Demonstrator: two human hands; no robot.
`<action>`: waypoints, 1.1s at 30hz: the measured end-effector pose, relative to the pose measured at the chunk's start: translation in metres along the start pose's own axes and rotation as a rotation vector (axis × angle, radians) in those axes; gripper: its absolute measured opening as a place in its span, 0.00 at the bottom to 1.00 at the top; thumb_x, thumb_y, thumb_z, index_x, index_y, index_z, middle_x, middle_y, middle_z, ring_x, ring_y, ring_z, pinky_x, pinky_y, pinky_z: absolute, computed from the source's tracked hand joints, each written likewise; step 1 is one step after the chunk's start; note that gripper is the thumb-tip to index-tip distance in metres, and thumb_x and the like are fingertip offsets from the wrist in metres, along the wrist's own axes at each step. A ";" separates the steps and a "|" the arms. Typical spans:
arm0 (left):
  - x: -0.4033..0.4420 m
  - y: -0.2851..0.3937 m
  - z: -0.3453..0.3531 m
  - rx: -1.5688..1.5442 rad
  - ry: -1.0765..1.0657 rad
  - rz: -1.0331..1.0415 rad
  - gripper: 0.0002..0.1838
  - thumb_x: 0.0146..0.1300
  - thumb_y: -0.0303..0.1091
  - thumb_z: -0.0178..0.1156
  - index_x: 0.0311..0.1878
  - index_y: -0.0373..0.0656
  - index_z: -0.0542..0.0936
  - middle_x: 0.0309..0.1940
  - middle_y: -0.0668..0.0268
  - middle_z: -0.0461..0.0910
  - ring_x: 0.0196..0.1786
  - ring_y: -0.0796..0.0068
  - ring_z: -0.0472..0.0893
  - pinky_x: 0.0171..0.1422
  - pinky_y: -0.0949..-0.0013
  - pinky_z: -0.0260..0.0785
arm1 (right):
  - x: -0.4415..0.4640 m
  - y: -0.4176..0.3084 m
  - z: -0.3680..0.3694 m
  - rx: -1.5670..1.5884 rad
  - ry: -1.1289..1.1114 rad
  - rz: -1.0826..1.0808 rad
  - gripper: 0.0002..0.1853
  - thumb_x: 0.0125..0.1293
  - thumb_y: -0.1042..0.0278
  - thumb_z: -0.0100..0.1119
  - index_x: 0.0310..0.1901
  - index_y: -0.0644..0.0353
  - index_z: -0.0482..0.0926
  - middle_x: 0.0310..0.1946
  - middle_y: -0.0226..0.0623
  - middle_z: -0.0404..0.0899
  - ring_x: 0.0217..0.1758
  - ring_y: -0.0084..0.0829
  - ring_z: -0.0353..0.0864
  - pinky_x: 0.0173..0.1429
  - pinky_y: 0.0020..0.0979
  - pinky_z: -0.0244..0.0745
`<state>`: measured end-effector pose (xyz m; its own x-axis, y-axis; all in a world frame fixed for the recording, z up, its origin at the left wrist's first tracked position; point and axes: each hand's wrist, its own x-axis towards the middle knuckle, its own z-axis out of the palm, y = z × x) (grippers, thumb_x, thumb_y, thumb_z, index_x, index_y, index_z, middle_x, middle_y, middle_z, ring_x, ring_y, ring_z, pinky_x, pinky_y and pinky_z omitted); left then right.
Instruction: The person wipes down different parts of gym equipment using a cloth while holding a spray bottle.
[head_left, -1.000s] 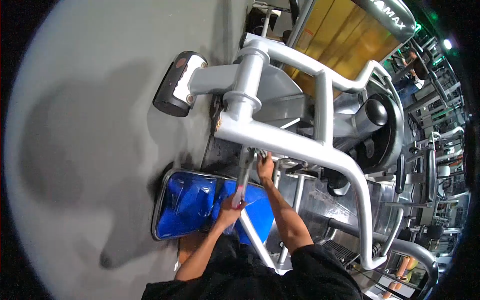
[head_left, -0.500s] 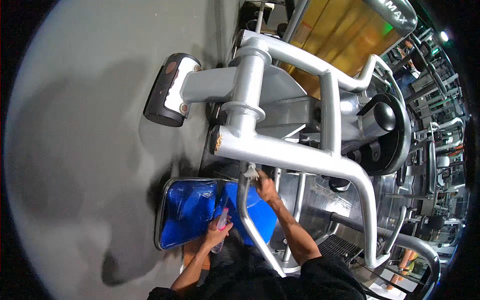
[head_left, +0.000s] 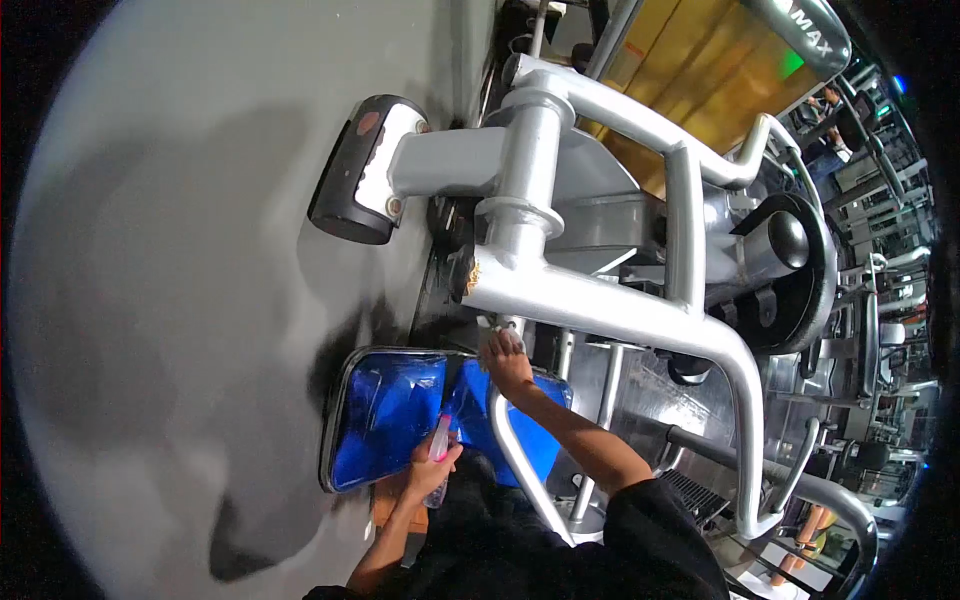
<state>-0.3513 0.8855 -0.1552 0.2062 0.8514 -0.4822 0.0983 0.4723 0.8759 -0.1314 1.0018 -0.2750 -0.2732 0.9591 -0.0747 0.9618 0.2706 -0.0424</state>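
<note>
My left hand (head_left: 432,468) is closed around a clear spray bottle (head_left: 440,437) with a pink-red top, held low in front of the blue padded seat (head_left: 388,415). My right hand (head_left: 506,362) presses a whitish cloth (head_left: 488,328) against the upper part of a silver tube (head_left: 513,440), just beneath the thick frame bar (head_left: 590,300). The fingers curl over the cloth and cover most of it.
Beyond the bar stands the gym machine's grey arm with a black-and-white end pad (head_left: 365,170). A round black part (head_left: 785,270) sits at the right. Grey floor (head_left: 200,300) extends leftward. Other gym machines and a person (head_left: 828,130) appear far right.
My right hand has moved left and slightly up, from beside the tube to over it, with the cloth. My left hand still grips the bottle. The view has shifted slightly.
</note>
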 end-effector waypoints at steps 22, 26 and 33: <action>0.032 0.060 -0.005 -0.068 -0.086 -0.047 0.16 0.58 0.23 0.61 0.51 0.38 0.74 0.32 0.69 0.76 0.22 0.82 0.74 0.25 0.75 0.68 | -0.053 0.027 0.029 0.981 0.226 0.596 0.26 0.57 0.72 0.59 0.60 0.59 0.67 0.44 0.53 0.79 0.50 0.44 0.80 0.52 0.39 0.73; 0.037 0.088 0.003 -0.031 -0.162 -0.016 0.17 0.59 0.23 0.61 0.51 0.37 0.73 0.34 0.69 0.76 0.24 0.82 0.75 0.25 0.76 0.69 | -0.114 0.021 0.017 1.185 0.138 0.569 0.20 0.62 0.66 0.57 0.55 0.62 0.71 0.38 0.50 0.81 0.42 0.40 0.82 0.45 0.37 0.75; 0.029 0.086 0.002 -0.013 -0.197 -0.029 0.18 0.59 0.25 0.62 0.53 0.40 0.73 0.36 0.68 0.76 0.25 0.82 0.75 0.25 0.76 0.69 | -0.027 0.115 0.116 1.149 0.434 0.910 0.15 0.68 0.64 0.52 0.50 0.66 0.73 0.45 0.46 0.78 0.48 0.36 0.77 0.52 0.33 0.71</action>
<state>-0.3346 0.9499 -0.0936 0.3904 0.7768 -0.4941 0.0943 0.5001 0.8608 -0.0159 0.9975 -0.3937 0.6064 0.7635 -0.2222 0.2026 -0.4186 -0.8853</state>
